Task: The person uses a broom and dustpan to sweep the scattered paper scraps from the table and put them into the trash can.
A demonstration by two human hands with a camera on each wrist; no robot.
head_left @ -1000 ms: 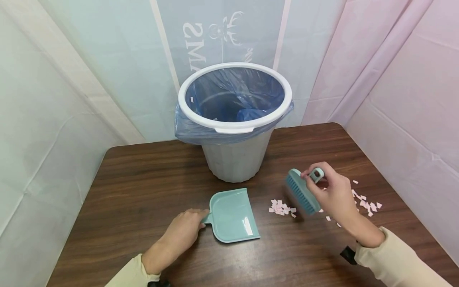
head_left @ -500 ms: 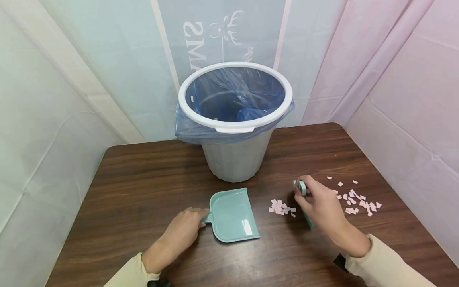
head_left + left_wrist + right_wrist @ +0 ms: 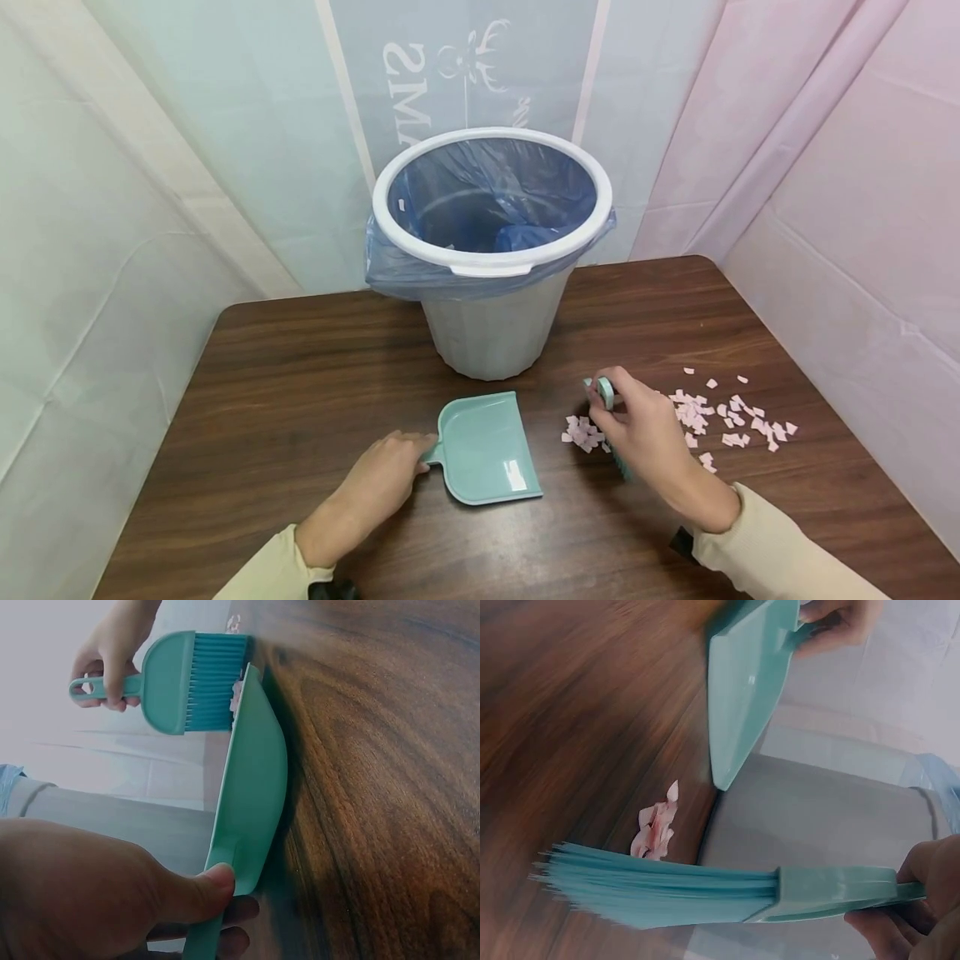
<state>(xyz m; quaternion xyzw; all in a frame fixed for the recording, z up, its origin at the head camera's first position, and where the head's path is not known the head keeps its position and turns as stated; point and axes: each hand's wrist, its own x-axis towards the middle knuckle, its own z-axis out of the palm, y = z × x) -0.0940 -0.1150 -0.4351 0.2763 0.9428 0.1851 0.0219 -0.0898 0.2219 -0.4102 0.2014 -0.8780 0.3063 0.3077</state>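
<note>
A pale green dustpan (image 3: 487,450) lies on the table with its wide edge facing right. My left hand (image 3: 386,479) grips its short handle, thumb on top in the left wrist view. My right hand (image 3: 645,437) holds a small green hand brush (image 3: 832,889) by its looped handle, the blue-green bristles (image 3: 652,889) down at the table and bent. Just left of the bristles sits a little heap of pale pink paper scraps (image 3: 582,433), between brush and dustpan. More paper scraps (image 3: 750,421) are scattered right of the right hand, which partly hides the brush in the head view.
A tall white bin (image 3: 491,333) with a blue bag liner (image 3: 427,287) stands behind the dustpan, a few scraps inside. The brown table (image 3: 285,400) is enclosed by pale cloth walls (image 3: 862,208) at the back and sides.
The right hand has lowered the brush to the table and swept it left to the small heap, shifting the heap's scraps slightly. The left hand and dustpan have stayed nearly still.
</note>
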